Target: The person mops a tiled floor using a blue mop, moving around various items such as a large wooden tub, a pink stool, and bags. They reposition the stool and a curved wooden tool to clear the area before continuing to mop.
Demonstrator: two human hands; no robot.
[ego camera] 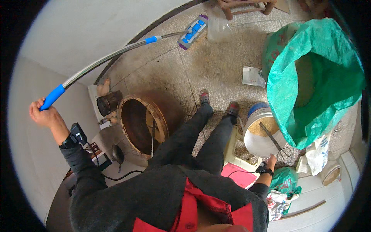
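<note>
My left hand (46, 114) is closed round the blue grip of a flat mop (101, 56), held out to the left. Its metal pole runs to a grey, blue and purple mop head (193, 32) lying on the floor against the wall side. My right hand (272, 162) is low at the near rim of a white plastic bucket (255, 145); whether its fingers grip the rim is too small to tell. Yellowish grain (262, 126) lies in the bucket. Large scissors (274, 139) lean inside it, their handles close to my right hand.
A tall green woven sack (278, 87) stands open beyond the bucket. By my left leg is a brown wooden barrel (172, 107), beside a dark pot (108, 103). A stool (249, 3), a clear plastic bag (217, 27) and a small packet (252, 76) are farther out.
</note>
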